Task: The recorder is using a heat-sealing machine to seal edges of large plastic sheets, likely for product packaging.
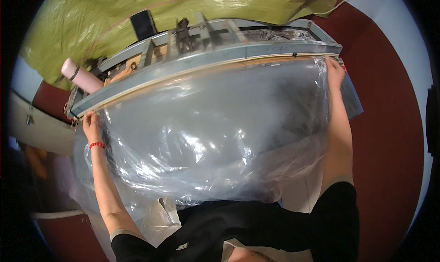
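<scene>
I see my left hand (90, 126) and right hand (334, 70) spread far apart, each pinching a top corner of a large clear crinkled plastic bag (215, 133), stretched against the long grey metal machine bar (206, 62). A pink cylindrical bottle (81, 76) lies near the bar's left end.

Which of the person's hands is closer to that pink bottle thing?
Left. The left hand grips the clear plastic sheet just below the pink bottle; the right hand holds the sheet's far opposite corner.
</scene>
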{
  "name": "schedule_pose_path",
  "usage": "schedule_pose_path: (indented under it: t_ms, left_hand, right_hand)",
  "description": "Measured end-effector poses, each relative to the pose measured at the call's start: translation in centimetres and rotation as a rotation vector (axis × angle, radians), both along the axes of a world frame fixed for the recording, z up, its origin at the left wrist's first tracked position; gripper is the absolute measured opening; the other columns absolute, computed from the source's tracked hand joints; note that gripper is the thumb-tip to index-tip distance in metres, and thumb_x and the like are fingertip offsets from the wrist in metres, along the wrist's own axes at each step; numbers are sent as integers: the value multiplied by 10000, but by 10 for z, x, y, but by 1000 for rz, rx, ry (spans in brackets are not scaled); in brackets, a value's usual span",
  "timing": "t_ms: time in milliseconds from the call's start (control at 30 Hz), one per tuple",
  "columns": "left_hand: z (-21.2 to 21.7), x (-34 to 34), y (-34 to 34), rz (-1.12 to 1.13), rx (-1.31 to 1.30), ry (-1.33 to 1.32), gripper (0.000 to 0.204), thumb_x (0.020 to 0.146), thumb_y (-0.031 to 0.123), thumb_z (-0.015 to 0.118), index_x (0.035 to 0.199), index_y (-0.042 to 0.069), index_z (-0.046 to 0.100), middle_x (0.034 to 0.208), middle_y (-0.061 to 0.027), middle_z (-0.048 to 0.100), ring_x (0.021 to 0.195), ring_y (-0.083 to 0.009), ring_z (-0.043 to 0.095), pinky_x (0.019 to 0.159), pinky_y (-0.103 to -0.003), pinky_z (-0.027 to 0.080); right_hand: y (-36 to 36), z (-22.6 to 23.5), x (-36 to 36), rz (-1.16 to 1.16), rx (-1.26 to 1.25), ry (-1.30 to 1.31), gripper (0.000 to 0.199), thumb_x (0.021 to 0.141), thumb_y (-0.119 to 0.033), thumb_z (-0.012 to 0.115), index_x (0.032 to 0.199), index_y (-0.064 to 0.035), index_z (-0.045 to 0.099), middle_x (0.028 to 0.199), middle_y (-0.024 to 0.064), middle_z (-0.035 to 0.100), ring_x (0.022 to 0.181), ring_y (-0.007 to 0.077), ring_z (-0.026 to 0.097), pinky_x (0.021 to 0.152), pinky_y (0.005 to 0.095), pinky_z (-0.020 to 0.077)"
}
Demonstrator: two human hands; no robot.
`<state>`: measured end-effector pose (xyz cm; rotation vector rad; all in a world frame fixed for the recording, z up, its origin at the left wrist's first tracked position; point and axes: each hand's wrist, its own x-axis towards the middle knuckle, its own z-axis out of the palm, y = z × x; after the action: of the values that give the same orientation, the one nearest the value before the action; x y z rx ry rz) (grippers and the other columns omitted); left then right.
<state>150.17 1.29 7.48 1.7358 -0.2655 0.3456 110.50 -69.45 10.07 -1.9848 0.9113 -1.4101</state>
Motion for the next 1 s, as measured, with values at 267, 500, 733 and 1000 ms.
schedule_pose_path:
  t_ms: [267, 500, 733, 1000]
  left_hand:
    - [82, -137, -22, -308, 56, -44, 59, 798, 44, 494, 850, 47, 523, 756, 18, 524, 710, -58, 482, 640, -188, 385]
    - [101, -197, 9, -312, -3, 21, 70, 780, 3, 513, 842, 34, 520, 810, -2, 542, 785, -82, 520, 710, -215, 414]
    - [129, -222, 18, -289, 362, -209, 153, 763, 49, 560, 908, 5, 540, 813, -23, 547, 764, -93, 510, 695, -226, 418]
    - [50, -247, 76, -863, 700, 381, 168, 797, 170, 562, 861, 15, 572, 729, -77, 583, 701, -147, 537, 672, -272, 433]
  right_hand:
    - [2, 26, -100, -572, -377, 126, 244, 767, -188, 546, 943, -30, 607, 914, 129, 612, 810, 245, 577, 750, 335, 435]
    - [320, 103, 94, 726, -214, 71, 259, 779, -144, 561, 1023, -61, 544, 1061, 94, 519, 990, 215, 488, 853, 313, 380]
    - [453, 49, 186, 1533, -5, 267, 180, 729, -138, 617, 840, -4, 572, 820, 54, 584, 788, 158, 543, 716, 269, 422]
    - [208, -9, 99, 671, 267, 294, 187, 720, -187, 629, 805, -21, 628, 749, 30, 605, 691, 99, 533, 649, 227, 413]
